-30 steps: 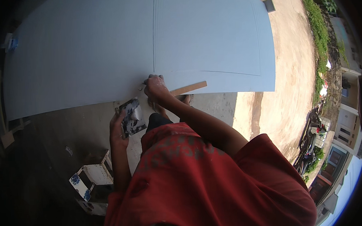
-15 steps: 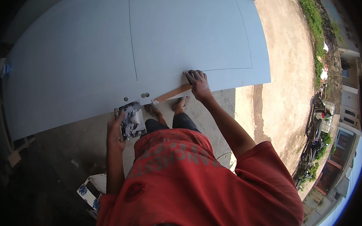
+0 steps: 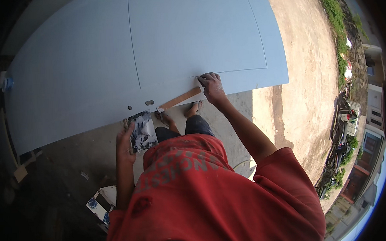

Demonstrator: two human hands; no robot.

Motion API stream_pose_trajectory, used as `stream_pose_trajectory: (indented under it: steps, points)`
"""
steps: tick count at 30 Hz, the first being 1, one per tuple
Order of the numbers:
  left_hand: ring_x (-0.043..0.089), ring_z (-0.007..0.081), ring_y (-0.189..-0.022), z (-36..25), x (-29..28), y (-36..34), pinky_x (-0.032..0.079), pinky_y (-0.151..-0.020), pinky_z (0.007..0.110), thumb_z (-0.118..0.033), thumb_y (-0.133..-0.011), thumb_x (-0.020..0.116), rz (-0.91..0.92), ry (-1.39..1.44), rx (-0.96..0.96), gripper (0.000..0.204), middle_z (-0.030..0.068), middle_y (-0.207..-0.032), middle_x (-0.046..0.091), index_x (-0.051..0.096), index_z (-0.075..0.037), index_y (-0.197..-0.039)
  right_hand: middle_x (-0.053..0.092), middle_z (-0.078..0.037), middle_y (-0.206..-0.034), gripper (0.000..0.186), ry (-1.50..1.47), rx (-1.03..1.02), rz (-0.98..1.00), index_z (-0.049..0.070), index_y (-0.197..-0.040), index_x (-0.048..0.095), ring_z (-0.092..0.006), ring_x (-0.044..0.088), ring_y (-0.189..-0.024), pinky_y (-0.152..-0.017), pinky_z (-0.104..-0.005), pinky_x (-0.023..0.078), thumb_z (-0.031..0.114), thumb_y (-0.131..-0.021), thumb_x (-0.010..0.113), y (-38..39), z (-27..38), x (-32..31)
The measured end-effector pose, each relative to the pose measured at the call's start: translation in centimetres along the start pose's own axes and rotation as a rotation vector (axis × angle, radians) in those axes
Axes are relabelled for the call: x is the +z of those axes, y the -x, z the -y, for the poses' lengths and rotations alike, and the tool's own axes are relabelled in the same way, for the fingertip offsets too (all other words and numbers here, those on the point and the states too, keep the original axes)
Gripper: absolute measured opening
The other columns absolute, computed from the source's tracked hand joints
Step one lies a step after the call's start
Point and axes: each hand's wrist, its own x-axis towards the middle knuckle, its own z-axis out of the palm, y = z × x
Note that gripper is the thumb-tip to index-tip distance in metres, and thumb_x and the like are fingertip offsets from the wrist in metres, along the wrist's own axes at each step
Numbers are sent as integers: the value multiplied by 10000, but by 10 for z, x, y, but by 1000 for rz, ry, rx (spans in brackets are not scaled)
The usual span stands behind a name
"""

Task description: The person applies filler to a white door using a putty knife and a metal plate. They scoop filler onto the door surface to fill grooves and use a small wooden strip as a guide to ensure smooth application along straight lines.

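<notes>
A wide pale blue-grey door panel (image 3: 78, 65) with thin dark lines and round holes near its front edge spreads before me. My left hand (image 3: 124, 145) grips a dark flat putty board (image 3: 142, 131) just off that edge; whitish putty is smeared over it. My right hand (image 3: 213, 87) is closed with its fingertips down on the panel, at the near end of a dark line. It pinches a small dark scraper (image 3: 201, 81), mostly covered by the fingers. Left of this hand, a brown wooden strip (image 3: 181, 98) lies slantwise along the panel's front edge, with a whitish end.
My feet (image 3: 194, 109) stand on the concrete floor beneath the panel's edge. A white piece with blue flower patterns (image 3: 97, 206) lies at lower left. To the right are sunlit concrete (image 3: 302, 64), a grass strip (image 3: 329, 11) and a parked motorcycle (image 3: 340, 125).
My right hand stays near the line's end, with its fingers tipped lower and the scraper showing less. The view has shifted slightly; the left hand still holds the putty board.
</notes>
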Motion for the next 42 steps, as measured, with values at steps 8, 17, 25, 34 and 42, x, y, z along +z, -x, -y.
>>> stream_pose_trajectory:
  steps: [8, 17, 25, 34, 42]
  points:
    - [721, 162, -791, 0, -4, 0, 610, -705, 327, -188, -973, 661, 34, -7, -5, 208, 56, -978, 722, 648, -43, -1121, 627, -185, -1095, 424, -45, 96, -35, -43, -1116, 687, -360, 561, -1052, -934, -456, 442, -13, -717, 546, 5, -12, -4]
    - [720, 171, -885, -1, -8, -2, 609, -747, 327, -163, -988, 641, 48, 13, 37, 216, 70, -1035, 707, 638, -26, -1154, 640, -204, -930, 177, 42, 351, 24, -10, -775, 706, -386, 590, -969, -853, -491, 457, 139, -785, 612, -24, 76, 36]
    - [704, 130, -856, -41, 17, 0, 599, -741, 296, -144, -992, 629, 247, -84, 185, 205, 64, -1016, 707, 632, -17, -1154, 686, -199, -1107, 396, -709, 123, -9, 8, -1204, 708, -344, 602, -1007, -858, -399, 504, 104, -837, 592, -28, 128, -68]
    - [702, 126, -812, -74, 40, 15, 599, -698, 284, -178, -984, 645, 390, -298, 81, 237, 76, -979, 709, 634, 8, -1130, 662, 22, -1258, 436, -281, -645, -29, 147, -1174, 753, -225, 563, -1022, -902, -438, 389, 260, -757, 689, 2, 204, -158]
    - [682, 105, -798, -56, 46, 3, 569, -670, 268, -156, -990, 640, 274, -350, 187, 200, 63, -955, 706, 654, 15, -1094, 701, -1, -1060, 393, -284, -541, 128, 126, -1100, 771, -214, 547, -941, -945, -421, 390, 233, -734, 679, 6, 194, -153]
